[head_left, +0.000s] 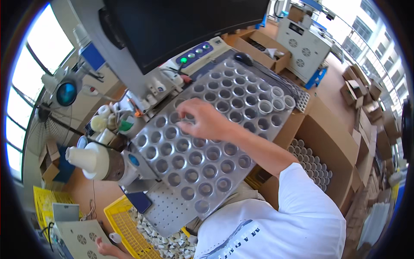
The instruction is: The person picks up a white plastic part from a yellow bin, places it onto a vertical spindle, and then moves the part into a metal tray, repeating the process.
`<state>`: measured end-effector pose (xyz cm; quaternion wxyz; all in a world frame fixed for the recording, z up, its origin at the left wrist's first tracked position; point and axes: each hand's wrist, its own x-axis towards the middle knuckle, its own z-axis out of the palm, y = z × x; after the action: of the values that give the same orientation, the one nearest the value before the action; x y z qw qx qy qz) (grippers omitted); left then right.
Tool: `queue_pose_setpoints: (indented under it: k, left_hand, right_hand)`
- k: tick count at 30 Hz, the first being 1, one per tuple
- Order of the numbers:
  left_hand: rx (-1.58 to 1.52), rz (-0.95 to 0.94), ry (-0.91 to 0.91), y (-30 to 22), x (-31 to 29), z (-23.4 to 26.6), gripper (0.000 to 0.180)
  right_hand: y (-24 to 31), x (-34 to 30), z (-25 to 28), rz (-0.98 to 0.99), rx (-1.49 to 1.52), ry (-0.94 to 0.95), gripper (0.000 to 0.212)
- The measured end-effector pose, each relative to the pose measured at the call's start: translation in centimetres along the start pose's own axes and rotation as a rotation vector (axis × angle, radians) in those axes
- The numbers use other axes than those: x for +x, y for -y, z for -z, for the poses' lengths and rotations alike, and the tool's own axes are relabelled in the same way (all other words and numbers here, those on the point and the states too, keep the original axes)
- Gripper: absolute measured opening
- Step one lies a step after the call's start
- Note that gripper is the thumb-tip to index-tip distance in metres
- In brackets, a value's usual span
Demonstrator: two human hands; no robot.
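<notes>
My right hand [197, 117] hovers over a large metal tray [172, 143] with rows of round holes. Its thumb and fingers are curled but apart, and I see nothing between them. Several white-rimmed cups [265, 106] sit in holes at the tray's far right corner. Low on the left, my left hand [105, 247] is partly cut off by the frame's edge. A small white cup [115, 237] appears held at its fingertips. Beside that hand stands a yellow basket [113, 218], heaped with small white and grey pieces [172, 244].
A monitor [181, 26] and a button panel with a green light [184, 60] stand behind the tray. Left of it is a white machine part with a nozzle [92, 160]. At right, an open cardboard box [330, 134] holds several white cups. A perforated plate [168, 209] lies near the basket.
</notes>
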<state>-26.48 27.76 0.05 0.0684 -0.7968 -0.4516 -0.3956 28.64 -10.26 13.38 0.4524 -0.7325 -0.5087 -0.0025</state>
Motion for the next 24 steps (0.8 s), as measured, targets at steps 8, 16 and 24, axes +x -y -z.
queue_pose_setpoints:
  k: [8,16,24]
  left_hand:
    - [-0.614,0.462,-0.078,-15.9,-6.2,4.3,0.035]
    - [-1.106,-0.166,0.535,-34.5,-7.9,2.1,0.047]
    - [-0.997,-0.166,0.674,-35.0,-11.3,-1.5,0.064]
  right_hand:
    - [-6.9,-11.0,14.0,-0.585,-0.842,0.433,0.056]
    - [-0.2,-5.4,14.3,-0.572,-0.606,0.299,0.046]
    - [-0.3,1.9,0.6,-0.271,-0.019,0.274,0.041]
